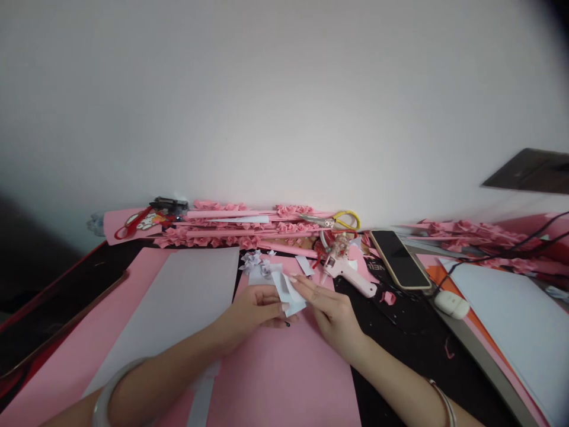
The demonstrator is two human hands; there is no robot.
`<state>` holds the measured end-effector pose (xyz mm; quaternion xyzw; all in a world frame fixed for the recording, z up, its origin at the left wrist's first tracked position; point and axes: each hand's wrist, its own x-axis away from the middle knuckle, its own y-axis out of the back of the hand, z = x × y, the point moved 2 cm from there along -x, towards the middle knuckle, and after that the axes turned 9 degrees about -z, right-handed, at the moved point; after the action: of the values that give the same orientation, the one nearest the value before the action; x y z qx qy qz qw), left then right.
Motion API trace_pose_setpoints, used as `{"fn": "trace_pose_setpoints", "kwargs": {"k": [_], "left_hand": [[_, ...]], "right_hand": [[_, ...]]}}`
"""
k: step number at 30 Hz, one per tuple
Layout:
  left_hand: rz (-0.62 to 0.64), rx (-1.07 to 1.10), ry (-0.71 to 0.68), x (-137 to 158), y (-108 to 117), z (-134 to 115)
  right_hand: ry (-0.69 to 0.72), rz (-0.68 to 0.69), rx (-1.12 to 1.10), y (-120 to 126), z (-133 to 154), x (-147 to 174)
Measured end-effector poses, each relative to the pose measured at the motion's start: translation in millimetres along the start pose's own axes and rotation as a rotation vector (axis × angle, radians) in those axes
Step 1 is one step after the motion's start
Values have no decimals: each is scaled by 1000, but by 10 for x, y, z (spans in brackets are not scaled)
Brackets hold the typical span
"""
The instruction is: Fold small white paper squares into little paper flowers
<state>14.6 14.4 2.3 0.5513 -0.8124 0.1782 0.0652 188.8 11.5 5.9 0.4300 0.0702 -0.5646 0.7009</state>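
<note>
A small piece of folded white paper (288, 295) is held between my two hands over a pink sheet (284, 373). My left hand (262, 305) pinches its lower left side between thumb and fingers. From the right, my right hand (331, 308) presses its fingertips along the paper's upper right edge; whether the thumb grips it too is hidden. Just beyond the paper lie white folded paper flowers (252, 261) and a small white slip (304, 265).
Pink paper flower stems (240, 228) line the wall, with yellow-handled scissors (347, 220) on them. A pink glue gun (351, 274), a phone (400, 259) and a white earbud case (451, 304) lie to the right. White sheets (178, 296) lie left.
</note>
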Motion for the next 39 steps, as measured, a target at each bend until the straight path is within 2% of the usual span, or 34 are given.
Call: {"fn": "trace_pose_setpoints", "kwargs": {"k": [5, 17, 32, 39], "left_hand": [[28, 42, -4, -26, 25, 31], [56, 169, 83, -13, 26, 8], [138, 221, 101, -7, 54, -20], [120, 231, 117, -16, 64, -17]], "right_hand": [[67, 62, 61, -3, -25, 2], [134, 90, 118, 3, -34, -11], [125, 145, 111, 0, -63, 4], [120, 130, 90, 3, -54, 10]]}}
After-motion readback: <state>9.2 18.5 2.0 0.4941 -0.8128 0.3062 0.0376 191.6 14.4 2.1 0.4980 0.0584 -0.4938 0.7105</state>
